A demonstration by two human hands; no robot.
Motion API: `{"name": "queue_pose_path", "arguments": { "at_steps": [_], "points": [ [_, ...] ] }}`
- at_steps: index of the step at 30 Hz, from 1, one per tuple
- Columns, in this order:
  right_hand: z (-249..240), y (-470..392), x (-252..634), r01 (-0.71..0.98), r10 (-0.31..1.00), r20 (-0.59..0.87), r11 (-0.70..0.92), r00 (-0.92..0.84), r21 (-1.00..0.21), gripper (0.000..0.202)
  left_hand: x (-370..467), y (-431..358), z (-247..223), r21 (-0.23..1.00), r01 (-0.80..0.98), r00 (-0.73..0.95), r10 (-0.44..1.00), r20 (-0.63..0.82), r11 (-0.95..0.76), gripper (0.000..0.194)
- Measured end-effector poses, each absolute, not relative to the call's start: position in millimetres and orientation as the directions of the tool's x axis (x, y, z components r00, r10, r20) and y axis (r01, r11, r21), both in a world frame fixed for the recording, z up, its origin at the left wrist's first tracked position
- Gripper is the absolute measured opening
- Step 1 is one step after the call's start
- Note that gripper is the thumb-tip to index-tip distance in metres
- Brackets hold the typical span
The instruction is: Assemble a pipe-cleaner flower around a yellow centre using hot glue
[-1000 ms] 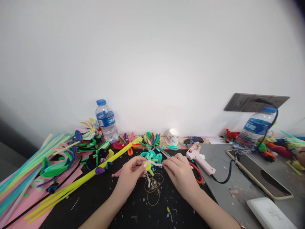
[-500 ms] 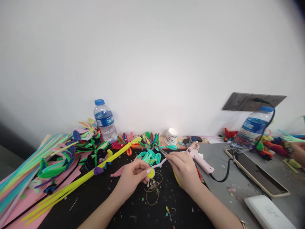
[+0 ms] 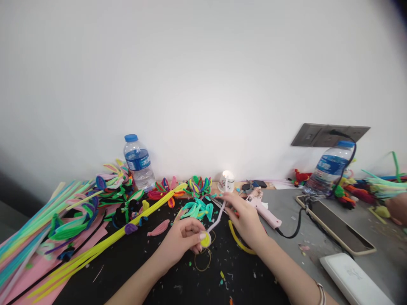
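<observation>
My left hand (image 3: 186, 237) is closed on a small yellow pipe-cleaner coil (image 3: 206, 240) with a pale rim, pinched between thumb and fingers. From the coil a pale lilac pipe cleaner (image 3: 217, 223) runs up to my right hand (image 3: 243, 216). There, thumb and fingertips pinch it, and its free end sticks up in front of the paper cup. Behind both hands lies a turquoise pipe-cleaner flower (image 3: 197, 209). Thin gold elastic loops (image 3: 203, 266) rest on the black mat below the coil. A curved yellow pipe cleaner (image 3: 238, 240) lies beside my right hand.
Yellow pipe cleaners (image 3: 95, 248) and finished flowers fill the left side. A water bottle (image 3: 139, 163) and a paper cup (image 3: 226, 181) stand by the wall. Rightward lie a pink glue gun (image 3: 265, 212), a phone (image 3: 337, 226) and a white case (image 3: 354, 277). Another person's hand (image 3: 397, 208) shows far right.
My left hand has moved slightly right and down with the coil. My right hand has shifted up along the lilac pipe cleaner, so more of it shows, with its end pointing upward.
</observation>
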State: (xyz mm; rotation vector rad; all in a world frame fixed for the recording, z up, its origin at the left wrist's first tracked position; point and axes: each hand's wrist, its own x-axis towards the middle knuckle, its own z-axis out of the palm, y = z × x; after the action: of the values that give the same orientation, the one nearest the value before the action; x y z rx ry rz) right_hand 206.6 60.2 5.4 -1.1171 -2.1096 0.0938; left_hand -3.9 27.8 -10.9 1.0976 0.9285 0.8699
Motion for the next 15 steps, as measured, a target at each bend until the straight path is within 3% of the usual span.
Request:
{"name": "queue_pose_path", "arguments": {
  "at_steps": [3,6,11,15],
  "points": [
    [13,65,217,0.789,0.783,0.587,0.488,-0.206,-0.374,0.048,-6,32,-14,0.966,-0.137,0.246,0.952,-0.181,0.219,0.023],
    [17,68,237,0.902,0.825,0.562,0.285,-0.059,-0.325,0.046,-8,34,-15,0.964,-0.172,0.184,0.968,-0.17,0.202,0.023],
    [8,69,275,0.974,0.957,0.189,-0.201,0.218,-0.108,0.029,-9,32,-14,0.961,-0.214,0.161,0.977,-0.141,0.174,0.021],
    [0,71,284,0.966,0.97,0.021,-0.24,0.243,-0.096,0.024,-8,31,-13,0.958,-0.222,0.152,0.977,-0.148,0.18,0.023]
  ]
}}
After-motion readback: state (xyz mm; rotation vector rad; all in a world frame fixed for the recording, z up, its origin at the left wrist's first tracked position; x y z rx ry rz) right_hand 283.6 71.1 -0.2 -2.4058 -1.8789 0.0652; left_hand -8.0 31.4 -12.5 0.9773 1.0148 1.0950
